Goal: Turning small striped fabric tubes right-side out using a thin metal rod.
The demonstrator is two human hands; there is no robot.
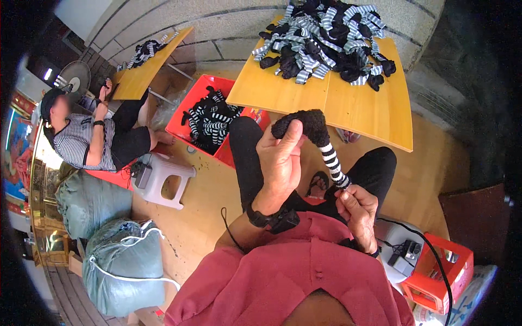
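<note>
A fuzzy black sock with a black-and-white striped leg [331, 158] stretches between my two hands above my lap. My left hand [281, 163] is closed around its black foot end, thumb on top. Down at the striped cuff end, my right hand [358, 211] pinches the edge between thumb and fingers. Beyond my hands, a heap of black and grey-white striped socks [326, 46] covers the far part of a yellow wooden table [283, 93]. More striped socks [213, 122] fill a red crate [176, 124] left of my knee.
On the left a seated person [100, 136] works at another yellow table [136, 79]. A grey plastic stool [176, 182] and tied green sacks [122, 271] stand on the floor. At lower right are a red plastic frame [440, 271] and a black cable [435, 252].
</note>
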